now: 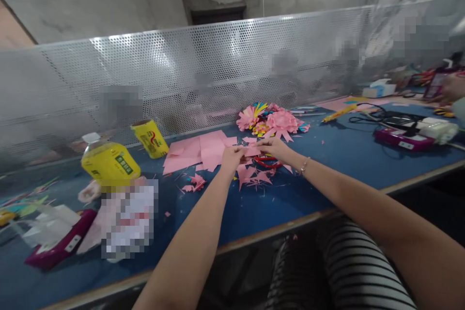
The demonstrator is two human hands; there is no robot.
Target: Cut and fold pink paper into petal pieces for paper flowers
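Between my two hands a small piece of pink paper (pixel 252 150) is held just above the blue table. My left hand (pixel 234 156) pinches its left end, and my right hand (pixel 275 150) grips the right end with fingers closed. Red-handled scissors (pixel 268 161) lie under my right hand, partly hidden. Pink sheets (pixel 208 150) are spread to the left of my hands. Pink paper scraps (pixel 254 177) lie scattered just in front of them. Behind my hands sits a cluster of pink, yellow and blue paper flowers (pixel 278 120).
A yellow packet (pixel 150 139) and a jug of yellow liquid (pixel 109 162) stand at the left. Purple power strips lie at the left front (pixel 61 241) and right (pixel 403 139). A yellow glue gun (pixel 339 113) rests at right. A perforated metal screen (pixel 174 72) borders the table's back.
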